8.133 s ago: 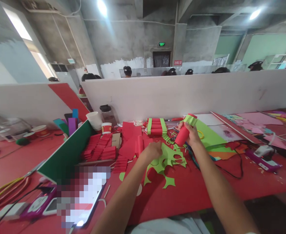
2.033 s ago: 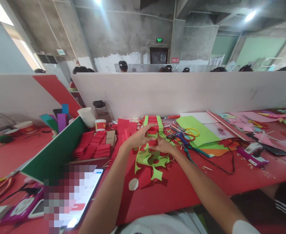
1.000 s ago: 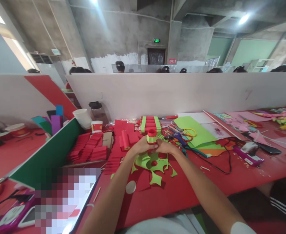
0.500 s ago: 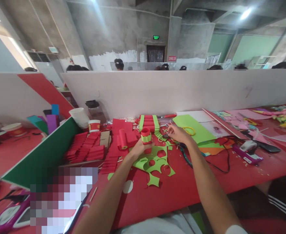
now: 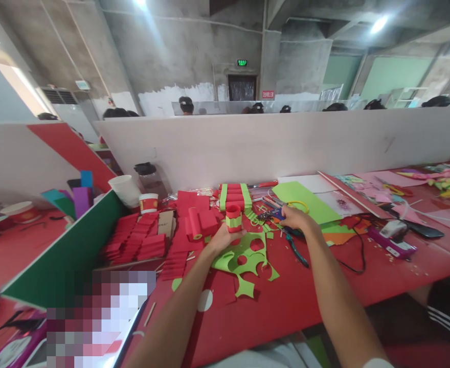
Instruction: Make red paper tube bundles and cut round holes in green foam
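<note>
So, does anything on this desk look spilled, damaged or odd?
Mildly: pale specks lie scattered beside the purple power strip, like spilled crumbs. The ragged green sheet near the left hand has round holes, probably cutting scrap.

Left grip (image 5: 224, 238) around red-and-green tube (image 5: 233, 219), right grip (image 5: 296, 219) on blue-handled tool (image 5: 279, 214), holed green sheet (image 5: 251, 265)

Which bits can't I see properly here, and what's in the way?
In the head view:
Lower part of the red paper tube: behind the left hand.
Handle ends of the blue-handled pliers: under the right hand.
Screen of the phone: blurred squares.
Words on the red wall sign: too small.
Lower-left purple device: bottom edge cuts it.
</note>
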